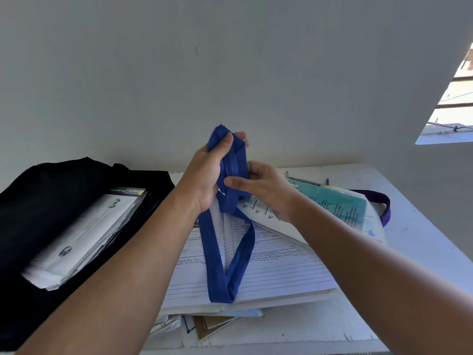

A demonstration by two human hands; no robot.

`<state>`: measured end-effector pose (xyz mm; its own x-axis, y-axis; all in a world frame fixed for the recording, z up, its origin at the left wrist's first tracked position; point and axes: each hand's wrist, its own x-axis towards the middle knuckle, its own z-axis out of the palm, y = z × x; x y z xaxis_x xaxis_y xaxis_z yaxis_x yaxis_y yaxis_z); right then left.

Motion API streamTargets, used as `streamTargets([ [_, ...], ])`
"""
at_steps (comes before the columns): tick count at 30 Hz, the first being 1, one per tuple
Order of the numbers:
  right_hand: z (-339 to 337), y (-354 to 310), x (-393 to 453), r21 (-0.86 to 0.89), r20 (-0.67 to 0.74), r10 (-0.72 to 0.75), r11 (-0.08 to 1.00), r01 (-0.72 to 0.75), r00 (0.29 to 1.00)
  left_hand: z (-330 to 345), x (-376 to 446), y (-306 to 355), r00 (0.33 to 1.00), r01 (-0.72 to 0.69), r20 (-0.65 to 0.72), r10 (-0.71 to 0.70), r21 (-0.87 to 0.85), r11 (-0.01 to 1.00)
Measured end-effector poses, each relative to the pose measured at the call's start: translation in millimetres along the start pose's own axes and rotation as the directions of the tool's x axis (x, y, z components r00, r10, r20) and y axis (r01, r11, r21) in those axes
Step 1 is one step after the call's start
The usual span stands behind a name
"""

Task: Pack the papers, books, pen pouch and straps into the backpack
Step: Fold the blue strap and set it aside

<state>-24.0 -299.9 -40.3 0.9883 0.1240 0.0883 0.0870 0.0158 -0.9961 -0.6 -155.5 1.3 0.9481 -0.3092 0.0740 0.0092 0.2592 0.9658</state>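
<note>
While both hands, left and right, grip the blue strap, papers cover the white table against a plain wall

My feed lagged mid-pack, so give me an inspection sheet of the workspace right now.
Surface: white table, mostly covered.
Job's things: blue strap partly folded, its loop hanging onto the open lined notebook; papers lie in the black backpack; teal booklet; purple strap behind it; more books stacked beneath.
Clutter: pen near the wall.
Hands: left hand grips the strap's folds; right hand pinches them.
Cables: nothing seen.
Surroundings: plain wall, window at right.
</note>
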Motion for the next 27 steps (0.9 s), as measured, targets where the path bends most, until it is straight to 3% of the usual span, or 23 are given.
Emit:
streamTargets([
  [5, 8.8, 2.5, -2.8, -0.290, 0.192, 0.146, 0.953, -0.086, 0.970, 3.1, 1.5, 18.3, 0.992, -0.094, -0.103, 0.070, -0.257, 0.962],
  [9, 10.4, 2.7, -10.4, -0.374, 0.200, 0.150, 0.925, -0.066, 0.968, -33.4, 20.1, 31.6, 0.963, -0.152, -0.270, -0.010, -0.576, 0.803],
  [12, -3.3, -3.6, -16.0, -0.398, 0.214, 0.174, 0.914, -0.077, 0.961, -80.6, 31.6, 30.2, 0.890, -0.236, -0.449, -0.080, -0.603, 0.762],
  [14, -12.7, -10.7, -17.2, -0.398, 0.188, 0.178, 0.913, -0.091, 0.966, -97.1, 30.5, 20.0, 0.862, -0.254, -0.494, -0.116, -0.617, 0.745],
  [16, -16.8, -19.1, -16.5, -0.329, 0.137, 0.148, 0.939, -0.096, 0.979, -91.1, 19.0, 5.7, 0.874, -0.204, -0.468, -0.129, -0.595, 0.777],
  [18, -15.4, -25.1, -14.0, -0.244, 0.091, 0.113, 0.966, -0.088, 0.989, -78.4, 3.3, -9.5, 0.928, -0.070, -0.324, -0.184, -0.637, 0.768],
  [21, -12.0, -28.0, -12.9, -0.134, 0.052, 0.122, 0.984, -0.114, 0.991, -54.7, -19.3, -28.2, 0.969, 0.117, -0.027, -0.246, -0.826, 0.552],
  [22, -11.4, -28.2, -12.9, -0.114, 0.048, 0.126, 0.986, -0.120, 0.991, -46.2, -24.0, -36.3, 0.969, 0.136, -0.009, -0.246, -0.815, 0.564],
  [23, -10.4, -28.5, -14.3, -0.104, 0.049, 0.128, 0.987, -0.122, 0.991, -37.3, -26.8, -44.8, 0.965, 0.138, -0.044, -0.259, -0.753, 0.643],
  [25, -10.9, -25.8, -14.7, -0.110, 0.045, 0.150, 0.983, -0.144, 0.988, -27.2, -19.7, -54.0, 0.951, 0.129, -0.111, -0.289, -0.707, 0.695],
  [27, -12.8, -22.3, -15.2, -0.163, 0.037, 0.204, 0.967, -0.195, 0.978, -32.6, -8.2, -55.5, 0.865, 0.123, -0.279, -0.417, -0.688, 0.715],
])
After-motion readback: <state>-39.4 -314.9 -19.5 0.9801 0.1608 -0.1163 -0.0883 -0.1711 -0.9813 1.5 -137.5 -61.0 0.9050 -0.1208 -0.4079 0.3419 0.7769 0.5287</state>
